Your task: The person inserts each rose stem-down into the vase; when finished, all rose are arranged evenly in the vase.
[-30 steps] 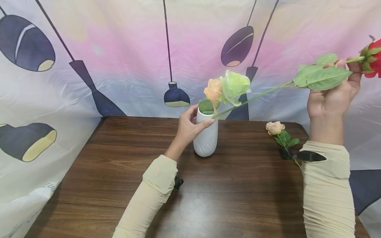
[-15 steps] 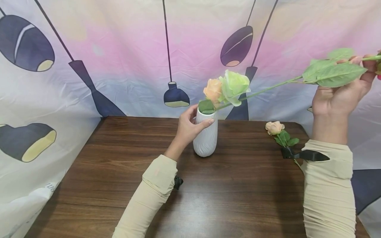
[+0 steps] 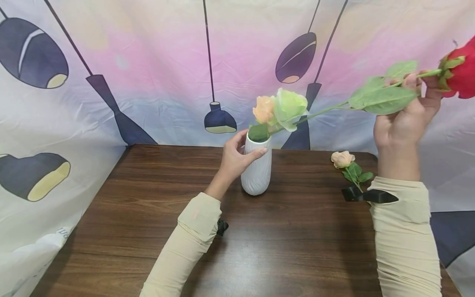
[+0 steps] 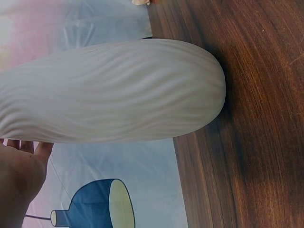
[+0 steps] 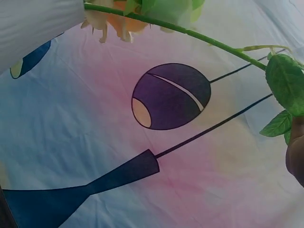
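Note:
A white ridged vase (image 3: pixel 257 173) stands upright on the table, and my left hand (image 3: pixel 236 157) grips it near the top. A peach rose (image 3: pixel 264 109) and a pale green rose (image 3: pixel 291 106) show above its mouth. My right hand (image 3: pixel 404 119), raised at the right, pinches the stem of a red rose (image 3: pixel 462 70) just below the bloom. That long leafy stem slants down to the vase mouth, where its lower end is hidden. In the right wrist view the green stem (image 5: pixel 213 42) meets the rim of the vase (image 5: pixel 38 28).
Another peach rose (image 3: pixel 343 159) with green leaves lies on the right side of the brown wooden table (image 3: pixel 297 235), partly covered by the black strap (image 3: pixel 371 196) at the right wrist. Behind the table hangs a printed cloth (image 3: pixel 167 62) with lamp pictures.
The lower end of the red rose's stem has gone from outside the vase rim into the mouth. My right hand shifted right, then back left. The left hand stays on the vase.

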Motion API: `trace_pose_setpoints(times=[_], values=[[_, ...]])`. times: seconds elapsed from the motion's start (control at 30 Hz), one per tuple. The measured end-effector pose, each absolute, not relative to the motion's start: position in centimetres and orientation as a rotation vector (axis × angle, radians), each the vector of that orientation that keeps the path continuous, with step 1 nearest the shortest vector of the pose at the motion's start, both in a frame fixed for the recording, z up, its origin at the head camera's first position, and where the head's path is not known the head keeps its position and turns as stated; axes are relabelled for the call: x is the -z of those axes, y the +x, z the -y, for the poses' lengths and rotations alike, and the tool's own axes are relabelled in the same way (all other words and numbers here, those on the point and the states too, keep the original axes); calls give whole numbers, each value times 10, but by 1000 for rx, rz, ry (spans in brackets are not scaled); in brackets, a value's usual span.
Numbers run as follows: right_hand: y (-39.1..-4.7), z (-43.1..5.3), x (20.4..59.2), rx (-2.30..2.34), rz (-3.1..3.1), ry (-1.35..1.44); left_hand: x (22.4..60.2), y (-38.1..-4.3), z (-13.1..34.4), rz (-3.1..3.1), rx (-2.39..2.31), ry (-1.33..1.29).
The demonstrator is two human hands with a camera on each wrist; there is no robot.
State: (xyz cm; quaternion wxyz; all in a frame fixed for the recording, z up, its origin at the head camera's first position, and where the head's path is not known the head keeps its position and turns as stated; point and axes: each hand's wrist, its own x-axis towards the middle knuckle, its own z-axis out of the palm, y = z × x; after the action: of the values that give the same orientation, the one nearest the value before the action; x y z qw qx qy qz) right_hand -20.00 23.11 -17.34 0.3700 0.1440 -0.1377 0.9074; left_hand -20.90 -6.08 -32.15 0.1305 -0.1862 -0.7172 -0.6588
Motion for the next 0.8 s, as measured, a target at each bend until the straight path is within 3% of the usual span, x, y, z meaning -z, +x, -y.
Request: trace_pose_setpoints(times=[0.57,0.8], values=[[-202,-210,179,-2375,582,432,321,-208,64,2085,1891,-538],[-203,-194,177,-2369,761,594,321,-208,64,2074,1899,-544]])
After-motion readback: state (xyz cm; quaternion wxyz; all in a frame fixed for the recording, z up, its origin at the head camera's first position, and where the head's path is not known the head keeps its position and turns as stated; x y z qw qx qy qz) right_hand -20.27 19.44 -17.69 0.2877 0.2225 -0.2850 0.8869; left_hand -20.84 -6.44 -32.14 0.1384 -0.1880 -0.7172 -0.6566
